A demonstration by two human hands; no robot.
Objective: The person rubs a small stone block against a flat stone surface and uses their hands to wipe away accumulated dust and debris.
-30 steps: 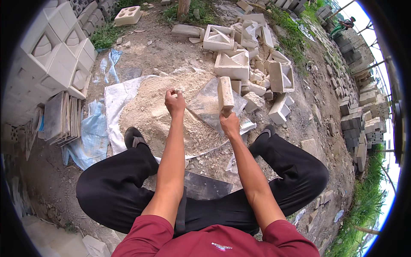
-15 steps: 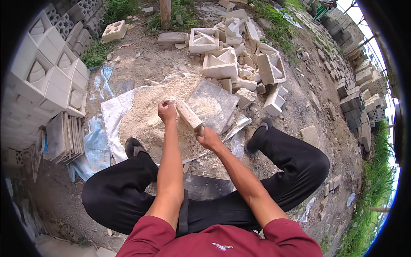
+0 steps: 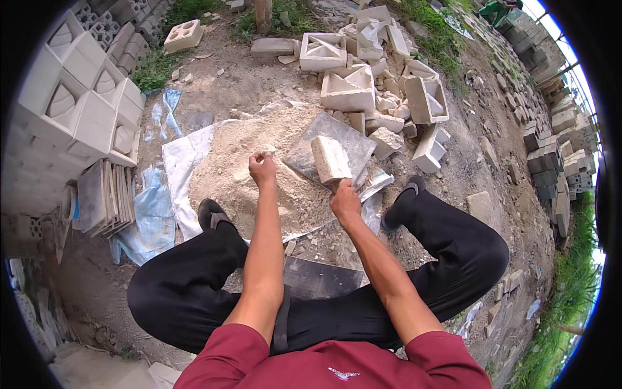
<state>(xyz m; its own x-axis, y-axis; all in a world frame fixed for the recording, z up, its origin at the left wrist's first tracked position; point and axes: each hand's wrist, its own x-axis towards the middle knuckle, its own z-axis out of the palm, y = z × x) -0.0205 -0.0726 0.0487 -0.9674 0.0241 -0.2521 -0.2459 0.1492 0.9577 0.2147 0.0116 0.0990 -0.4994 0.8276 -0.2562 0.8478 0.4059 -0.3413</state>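
My right hand (image 3: 345, 202) is wrapped round the short handle of a wooden mallet (image 3: 329, 159), a thick, dust-coated block. The mallet's head is over a flat grey slab (image 3: 299, 154), though I cannot tell whether they touch. My left hand (image 3: 262, 170) is closed in a pinch over the pale, crumbly heap (image 3: 227, 159). A small whitish chunk (image 3: 270, 150) shows at its fingertips. The heap lies on a white sheet (image 3: 176, 152) between my feet, with the slab at its right side.
Broken cream blocks (image 3: 348, 89) are piled beyond the slab. Stacked pale blocks (image 3: 91, 123) rise at the left, beside leaning thin boards (image 3: 107, 198) and blue plastic (image 3: 150, 214). A dark flat board (image 3: 321, 279) lies between my legs. A wooden post (image 3: 263, 16) stands at the back.
My right hand has swung the mallet to the right, away from my left hand and over the slab. The left hand stays above the heap. The whole view has shifted slightly.
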